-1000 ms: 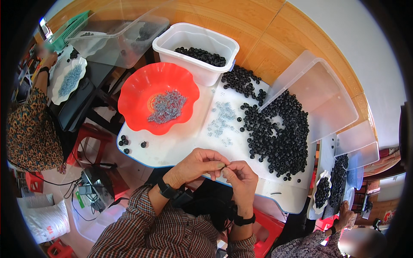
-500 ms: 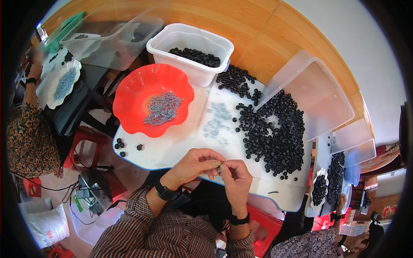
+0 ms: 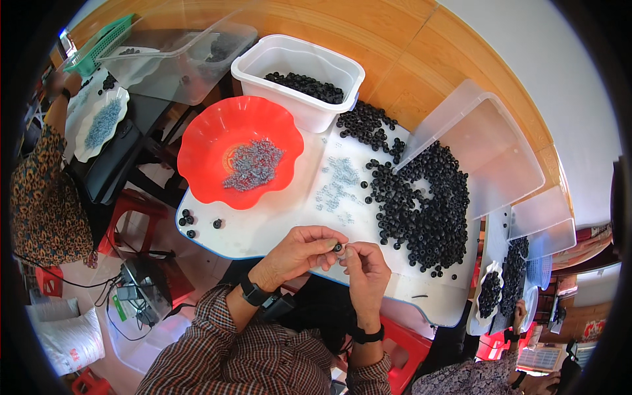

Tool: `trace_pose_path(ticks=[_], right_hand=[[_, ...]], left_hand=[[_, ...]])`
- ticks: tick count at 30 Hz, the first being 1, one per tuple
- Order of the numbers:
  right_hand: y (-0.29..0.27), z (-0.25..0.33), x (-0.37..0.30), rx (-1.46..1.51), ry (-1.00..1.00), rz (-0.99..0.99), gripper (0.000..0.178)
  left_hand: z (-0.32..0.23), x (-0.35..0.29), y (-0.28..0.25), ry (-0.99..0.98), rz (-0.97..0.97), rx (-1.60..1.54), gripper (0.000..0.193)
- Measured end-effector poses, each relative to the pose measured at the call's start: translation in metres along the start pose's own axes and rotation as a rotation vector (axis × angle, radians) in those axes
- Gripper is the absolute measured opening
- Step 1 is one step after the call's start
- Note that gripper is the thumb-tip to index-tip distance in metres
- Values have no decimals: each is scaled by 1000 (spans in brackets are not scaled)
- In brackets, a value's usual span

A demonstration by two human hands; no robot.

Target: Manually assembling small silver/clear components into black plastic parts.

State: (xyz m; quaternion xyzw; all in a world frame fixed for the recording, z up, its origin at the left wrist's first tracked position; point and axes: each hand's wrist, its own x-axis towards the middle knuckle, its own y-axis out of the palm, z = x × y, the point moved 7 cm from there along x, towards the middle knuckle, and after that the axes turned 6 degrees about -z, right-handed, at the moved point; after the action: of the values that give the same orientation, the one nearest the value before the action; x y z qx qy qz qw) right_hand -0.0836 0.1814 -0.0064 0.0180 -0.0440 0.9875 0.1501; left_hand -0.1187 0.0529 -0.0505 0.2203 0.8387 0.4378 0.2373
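Note:
A small round black part (image 3: 338,248) with a hole is pinched between the thumb and fingers of my left hand (image 3: 296,253). Right beside it, the fingers of my right hand (image 3: 367,271) are pressed together; whatever they hold is too small to make out. Both hands hover at the table's front edge. Beyond them on the white table (image 3: 263,234) lie small translucent pieces (image 3: 339,184), with a large heap of black round parts (image 3: 431,204) to the right. A wavy-rimmed red bowl (image 3: 197,128) at the left holds grey-blue small pieces (image 3: 255,164).
A white bin (image 3: 289,110) of black parts stands behind the bowl. A clear plastic box (image 3: 490,155) lies tipped beside the heap. Several black parts (image 3: 189,220) sit at the table's left edge. Co-workers' arms show at far left (image 3: 56,115) and lower right (image 3: 513,339).
My hands have come slightly apart, and the black part now shows between them. My right hand has shifted a little to the right. The whole view has moved slightly.

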Motion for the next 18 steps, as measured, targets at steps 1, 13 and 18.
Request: trace_pose_path(ticks=[1,13,18], right_hand=[[1,2,0,-19,-41,1,5],[6,8,23,-451,-291,-104,10],[16,6,29,-632,-396,-112,16]], left_hand=[[0,0,-1,0,-10,21,23],[-22,-7,-20,155,-195,42,22],[-23,-5,-18,159,-178,23,21]])
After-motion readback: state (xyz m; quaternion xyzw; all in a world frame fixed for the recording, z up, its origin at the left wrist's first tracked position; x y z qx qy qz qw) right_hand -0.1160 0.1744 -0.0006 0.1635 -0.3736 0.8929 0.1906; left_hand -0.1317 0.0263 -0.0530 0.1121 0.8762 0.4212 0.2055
